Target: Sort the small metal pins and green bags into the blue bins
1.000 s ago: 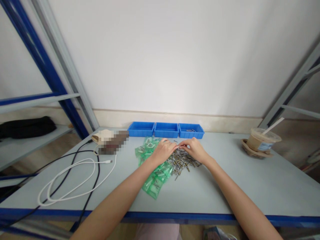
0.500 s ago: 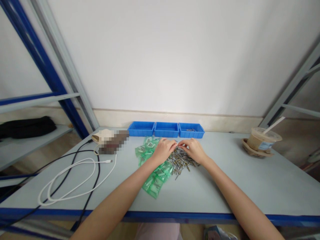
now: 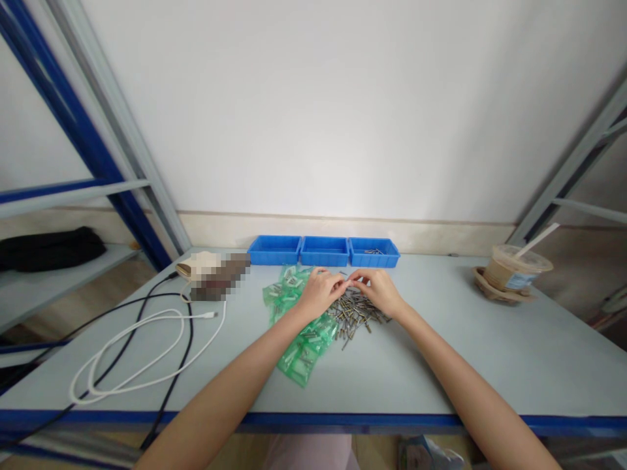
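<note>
The small metal pieces (image 3: 355, 315) lie in a loose, tangled heap on the worktop (image 3: 416, 378), below and between the two hands; some are dull grey, others have a yellowish tint, and a few stick out at the near edge of the heap. The left hand (image 3: 321, 292) and the right hand (image 3: 379, 292) come together over the far side of the heap, their fingertips meeting; each hand has its thumb and forefinger pinched narrow, though I cannot tell whether a small piece sits between them.

Green plastic bags (image 3: 298, 356) lie just left of the heap, partly under the left hand and forearm; small pieces show through the film. Beyond the hands, three blue bins stand side by side near the wall (image 3: 318, 117); the left bin (image 3: 277, 259) and the middle bin (image 3: 324, 260) show bare insides, while the right bin (image 3: 375, 262) holds a few metal pieces.

Farther left, a pale bundle (image 3: 200, 266) lies beside a pixelated dark item (image 3: 223, 281); nearer the front edge, a looped white cable (image 3: 122, 390) crosses a black cable (image 3: 191, 326). Well apart on the right, a lidded cup (image 3: 509, 274) rests in a cardboard holder (image 3: 494, 294), with a white straw (image 3: 539, 239) leaning out of it; at far left, a black cloth (image 3: 53, 248) lies on a shelf (image 3: 73, 277).
</note>
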A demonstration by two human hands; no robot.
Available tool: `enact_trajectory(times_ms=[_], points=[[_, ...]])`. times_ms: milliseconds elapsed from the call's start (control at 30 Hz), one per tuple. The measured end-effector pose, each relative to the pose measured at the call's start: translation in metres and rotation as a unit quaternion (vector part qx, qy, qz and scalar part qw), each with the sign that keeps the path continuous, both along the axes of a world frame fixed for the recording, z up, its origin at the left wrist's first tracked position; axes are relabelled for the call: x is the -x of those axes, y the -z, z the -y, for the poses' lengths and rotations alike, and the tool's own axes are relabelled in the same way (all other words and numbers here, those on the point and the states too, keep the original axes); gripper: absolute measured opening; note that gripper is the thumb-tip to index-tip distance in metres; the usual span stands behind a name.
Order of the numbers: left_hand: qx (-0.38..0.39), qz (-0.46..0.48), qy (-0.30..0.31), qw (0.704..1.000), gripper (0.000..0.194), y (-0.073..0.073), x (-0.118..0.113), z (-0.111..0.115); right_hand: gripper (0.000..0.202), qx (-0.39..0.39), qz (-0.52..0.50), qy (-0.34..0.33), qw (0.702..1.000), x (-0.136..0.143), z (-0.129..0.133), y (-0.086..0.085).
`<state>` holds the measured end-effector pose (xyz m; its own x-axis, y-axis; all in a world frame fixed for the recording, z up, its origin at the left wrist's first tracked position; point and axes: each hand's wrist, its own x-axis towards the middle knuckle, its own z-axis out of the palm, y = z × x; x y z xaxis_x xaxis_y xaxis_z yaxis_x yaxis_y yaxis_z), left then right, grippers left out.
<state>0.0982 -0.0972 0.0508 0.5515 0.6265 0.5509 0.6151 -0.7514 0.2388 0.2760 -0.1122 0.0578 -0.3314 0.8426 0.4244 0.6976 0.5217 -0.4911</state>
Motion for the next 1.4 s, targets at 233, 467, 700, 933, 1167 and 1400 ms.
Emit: enact_trajectory(times_ms=[233, 467, 700, 933, 1167, 1400], points=[[0.009, -0.019, 0.014, 1.000, 0.030, 0.002, 0.000, -0.001, 0.019, -0.035, 0.049, -0.014, 0.998, -0.001, 0.002, -0.001], [0.023, -0.016, 0.003, 1.000, 0.038, 0.001, -0.001, 0.000, 0.010, 0.005, -0.030, -0.034, 0.999, 0.000, 0.001, 0.001], [0.025, -0.006, -0.027, 0.999, 0.034, -0.001, -0.003, 0.001, 0.014, -0.013, 0.027, -0.016, 0.999, 0.002, 0.006, -0.005], [0.038, 0.004, -0.009, 0.999, 0.028, -0.001, -0.001, 0.002, 0.019, -0.044, 0.071, 0.024, 0.996, 0.005, 0.007, -0.005], [0.015, -0.002, 0.004, 1.000, 0.037, 0.000, 0.002, -0.001, 0.017, -0.015, 0.045, -0.010, 0.999, 0.006, 0.007, -0.007], [0.001, 0.006, 0.011, 1.000, 0.030, -0.001, 0.002, 0.003, 0.024, -0.013, 0.004, -0.025, 1.000, 0.008, 0.006, -0.006]])
